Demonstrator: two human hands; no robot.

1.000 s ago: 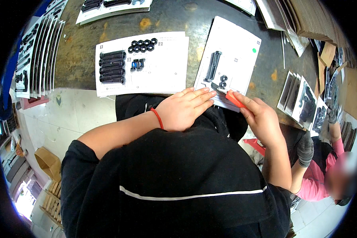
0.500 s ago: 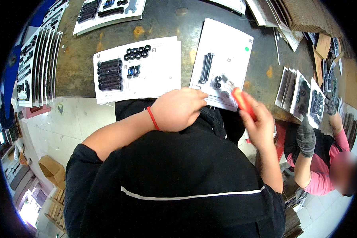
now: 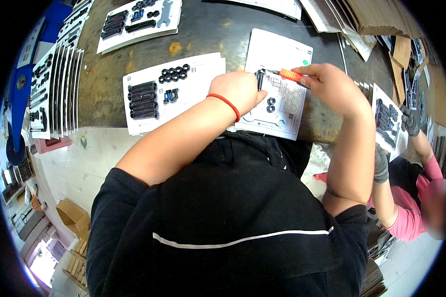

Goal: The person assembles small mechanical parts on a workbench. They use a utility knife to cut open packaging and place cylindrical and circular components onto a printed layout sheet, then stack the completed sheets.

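Note:
My left hand [image 3: 240,90], with a red band at the wrist, rests on a white printed card [image 3: 277,84] and pinches a black bolt [image 3: 259,79] at the card's left part. My right hand [image 3: 332,86] holds an orange-handled tool [image 3: 290,75] pointing left toward that bolt. Two black round nuts [image 3: 271,104] lie on the card just below the bolt. Both hands sit close together above the card at the table's near edge.
A second white card [image 3: 183,96] with black bolts and nuts lies to the left. More filled cards stand stacked at the far left [image 3: 54,84] and top [image 3: 139,22]. At the right, another person in a pink sleeve and grey glove [image 3: 411,121] handles cards. Cardboard pieces [image 3: 381,20] lie at the back right.
The card now lies more squarely under both hands. My right hand has risen with the orange tool and turned it toward the bolt; my left hand has moved onto the card and taken hold of the bolt.

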